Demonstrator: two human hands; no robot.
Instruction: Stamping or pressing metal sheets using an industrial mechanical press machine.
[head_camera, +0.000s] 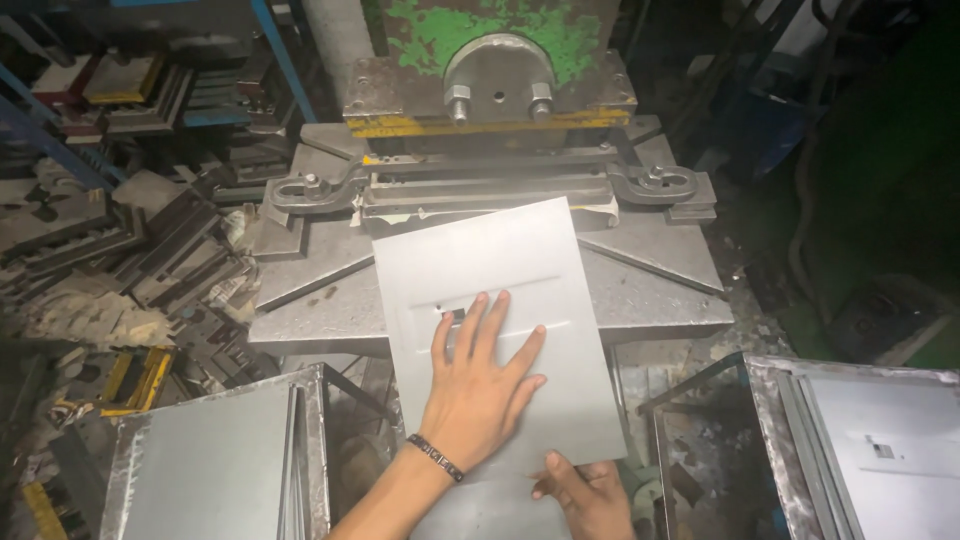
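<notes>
Flat grey metal sheet (500, 310) lying on the press table (660, 300), far edge tucked close under the die (490, 190) at 12 o'clock, near edge overhanging the table toward 6 o'clock. Left hand (480, 390) pressed palm-down on the sheet's middle, fingers spread apart and flat, clamped on nothing; a dark beaded wristband (435, 457) at the wrist. Right hand (585, 490) at the sheet's near edge, around 5 o'clock, fingers curled together against the overhanging margin; whether thumb sits underneath cannot be told.

Probably thin, stiff and fairly light, with faint pressed lines and a small dark slot near the fingertips. Likely slick on the face and sharp along the cut edges, so best held by palm pressure on top and a careful pinch at the near margin, away from corners. Some flex likely where unsupported.

Green-painted press head (480, 40) at 12 o'clock with a worn yellow strip below it. Open metal bin (230, 460) at 8 o'clock holding upright grey sheets. Second metal bin (860, 440) at 4 o'clock with stacked sheets, the top one carrying a small dark printed mark. Heaps of dark steel blocks (130, 240) at 9 to 10 o'clock, a few yellow-painted pieces among them.
</notes>
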